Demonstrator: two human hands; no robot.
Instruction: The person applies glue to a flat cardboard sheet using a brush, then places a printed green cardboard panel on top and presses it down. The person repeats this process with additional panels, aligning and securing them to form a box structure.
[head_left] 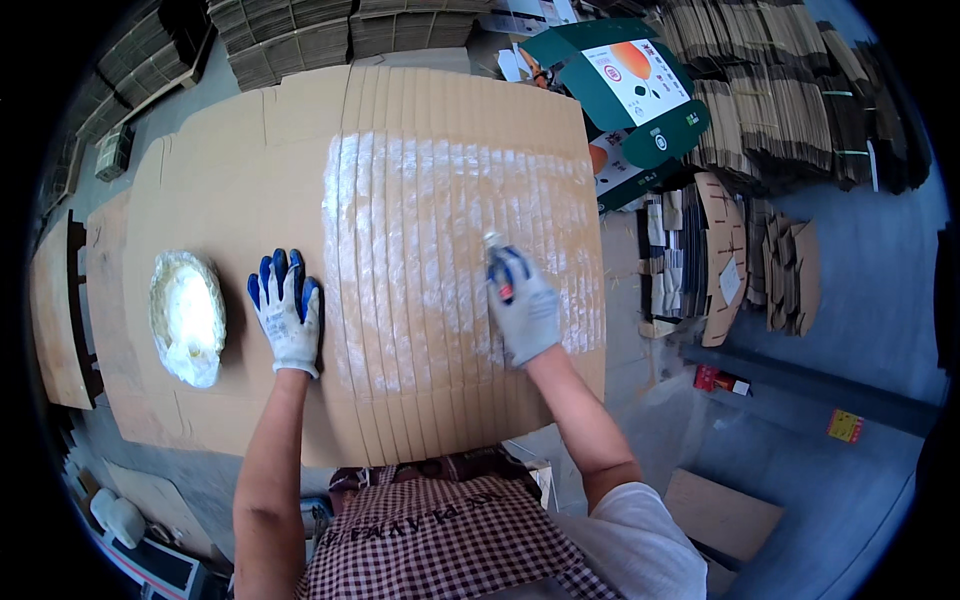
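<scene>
Glue brush (496, 262) mostly hidden in right hand (524, 312), left hand (287, 312) flat on cardboard (230, 180)

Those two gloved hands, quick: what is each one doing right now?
Left hand: open, pressed flat on the fanned cardboard sheets, holding nothing.
Right hand: closed around a brush, on the white glue smear.

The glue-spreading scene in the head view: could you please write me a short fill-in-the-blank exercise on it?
1. The right hand grips a ____ over the fanned cardboard sheets.
2. The left hand lies ____ on the cardboard.
3. The bowl of white paste sits to the ____ of the left hand.
4. Both gloves have ____ fingertips.

Missing words: brush; flat; left; blue
</scene>
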